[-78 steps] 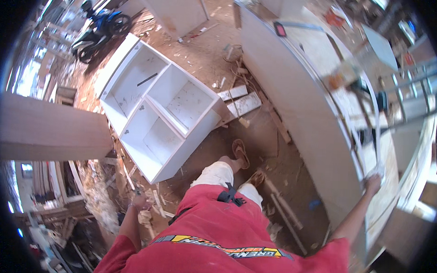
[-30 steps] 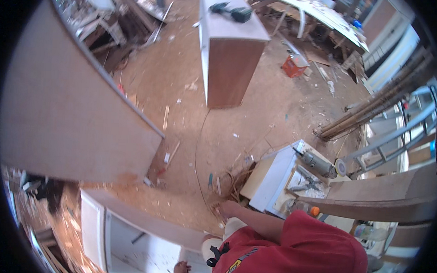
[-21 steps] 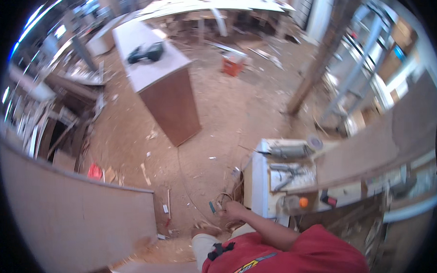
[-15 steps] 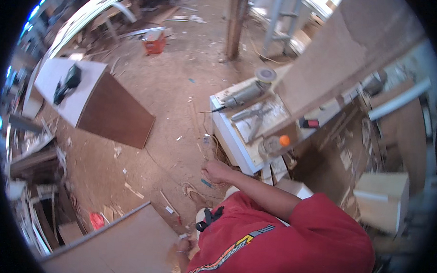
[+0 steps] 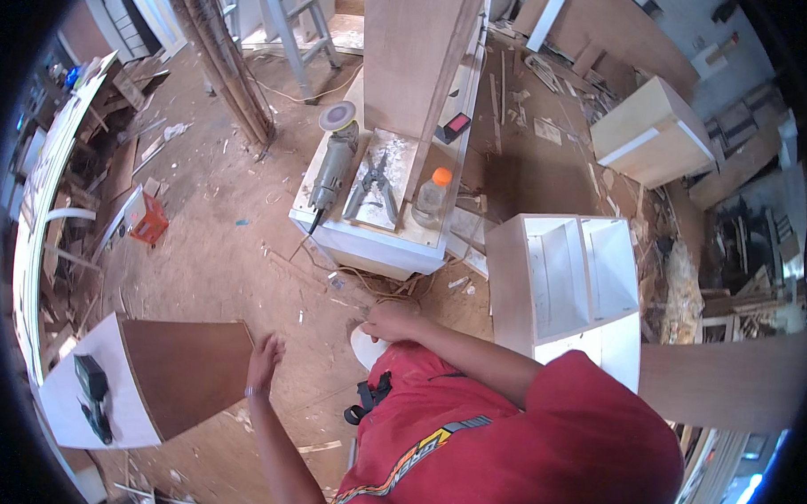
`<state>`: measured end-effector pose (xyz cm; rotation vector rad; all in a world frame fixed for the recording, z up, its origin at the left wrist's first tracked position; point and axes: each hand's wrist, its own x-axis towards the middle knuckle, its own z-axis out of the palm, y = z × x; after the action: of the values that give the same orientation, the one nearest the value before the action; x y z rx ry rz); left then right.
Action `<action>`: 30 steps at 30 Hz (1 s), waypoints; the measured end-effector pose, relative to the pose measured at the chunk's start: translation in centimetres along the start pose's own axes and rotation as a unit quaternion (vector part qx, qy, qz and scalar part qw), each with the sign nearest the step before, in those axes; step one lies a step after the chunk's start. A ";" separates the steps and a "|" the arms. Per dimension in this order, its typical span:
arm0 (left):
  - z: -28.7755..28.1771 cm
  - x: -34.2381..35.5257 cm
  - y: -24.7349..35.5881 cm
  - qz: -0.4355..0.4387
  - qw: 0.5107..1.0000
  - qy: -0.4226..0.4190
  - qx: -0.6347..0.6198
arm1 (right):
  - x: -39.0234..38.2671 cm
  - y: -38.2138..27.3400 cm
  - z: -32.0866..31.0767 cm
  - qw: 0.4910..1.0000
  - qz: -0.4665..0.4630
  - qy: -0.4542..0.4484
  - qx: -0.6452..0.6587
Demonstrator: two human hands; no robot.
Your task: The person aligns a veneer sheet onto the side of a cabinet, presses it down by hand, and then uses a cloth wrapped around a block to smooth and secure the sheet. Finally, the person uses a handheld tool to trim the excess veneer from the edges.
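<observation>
My left hand (image 5: 264, 363) is raised beside the brown side of a tapered box (image 5: 186, 373), its fingers loosely apart and nothing visible in them. My right hand (image 5: 390, 323) is in front of my red shirt, with its fingers curled; whatever they may hold is hidden. Just below it shows a pale, rounded patch that I cannot identify. Ahead, a white-sided cabinet (image 5: 368, 247) bears an angle grinder (image 5: 335, 165), a grey plier-like tool (image 5: 373, 190) and a clear bottle (image 5: 430, 200) with an orange cap. A dark green cordless drill (image 5: 92, 388) lies on the tapered box.
A white-lined open cabinet (image 5: 558, 284) stands to my right, with a pale box (image 5: 652, 136) beyond it. A wooden post (image 5: 219, 59) and a stepladder (image 5: 295, 35) are at the back. An orange box (image 5: 145, 216) sits left; cords and wood scraps litter the floor.
My view has turned to the right. My left hand has risen from beside the brown panel low at left and come up next to the tapered box. My right hand stays in front of me, fingers curled.
</observation>
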<state>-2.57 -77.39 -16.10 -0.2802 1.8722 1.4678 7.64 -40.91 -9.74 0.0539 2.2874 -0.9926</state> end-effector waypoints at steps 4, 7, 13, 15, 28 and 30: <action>6.7 9.7 12.6 0.148 0.977 -0.072 0.135 | 2.6 3.9 1.9 0.982 -0.037 0.129 0.130; 7.3 16.4 12.9 0.288 0.935 0.007 0.206 | 5.5 2.6 1.4 0.987 0.021 0.136 0.084; 9.7 18.1 15.1 0.190 0.961 -0.114 0.165 | 11.1 3.4 1.4 0.989 0.112 0.095 -0.002; 7.4 18.4 14.2 0.154 0.959 -0.154 0.182 | 12.2 0.6 -0.1 0.990 0.117 0.070 0.041; -10.9 41.1 19.4 -0.113 0.906 -0.366 0.182 | 25.5 -16.5 -5.9 0.958 0.266 0.042 0.101; -15.5 45.8 21.0 -0.147 0.923 -0.326 0.143 | 26.3 -18.2 -5.4 0.953 0.255 0.109 0.120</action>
<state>-53.45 -72.93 -29.01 0.0690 1.3922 0.9109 -21.23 -55.64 -10.18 0.8495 2.1556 -1.0098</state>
